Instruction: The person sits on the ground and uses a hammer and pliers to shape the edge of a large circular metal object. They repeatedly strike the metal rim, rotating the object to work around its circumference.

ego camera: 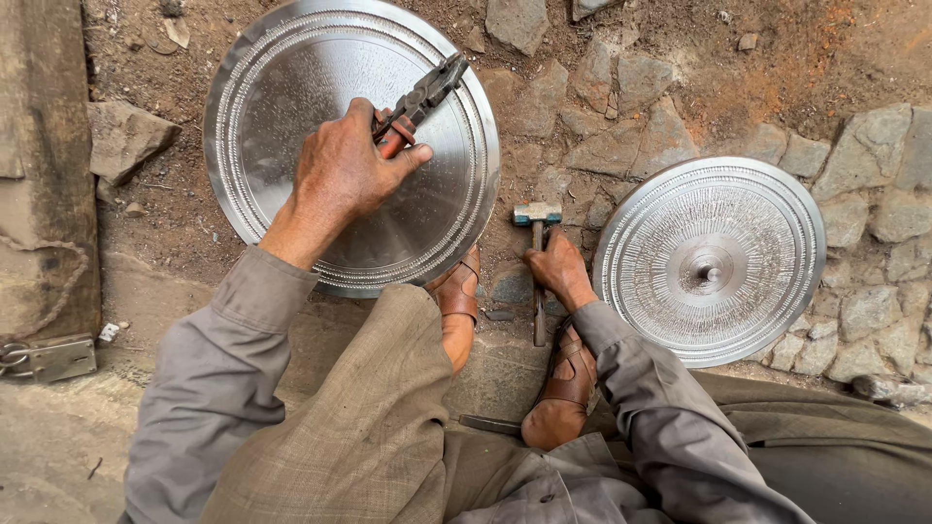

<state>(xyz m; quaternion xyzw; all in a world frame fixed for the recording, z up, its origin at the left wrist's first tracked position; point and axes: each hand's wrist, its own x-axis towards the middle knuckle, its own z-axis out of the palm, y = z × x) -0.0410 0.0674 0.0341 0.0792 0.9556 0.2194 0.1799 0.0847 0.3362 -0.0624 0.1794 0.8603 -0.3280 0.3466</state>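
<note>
My left hand (342, 173) is closed around the handles of a pair of dark metal pliers (424, 94), whose jaws reach the far right rim of a large round engraved metal tray (282, 87) lying flat on the ground. My right hand (556, 265) grips the shaft of a small hammer (537, 214) that rests on the stones between the two plates, its head pointing away from me. A second round metal plate (712, 260) with a raised centre knob lies to the right. My sandalled feet (459, 291) sit just below the big tray.
The ground is rough stone paving (621, 107) and dirt. A loose rock (121, 141) lies left of the big tray, beside a worn slab (44, 165). A metal hasp with rope (44, 357) sits at lower left. A small dark metal piece (490, 424) lies by my right foot.
</note>
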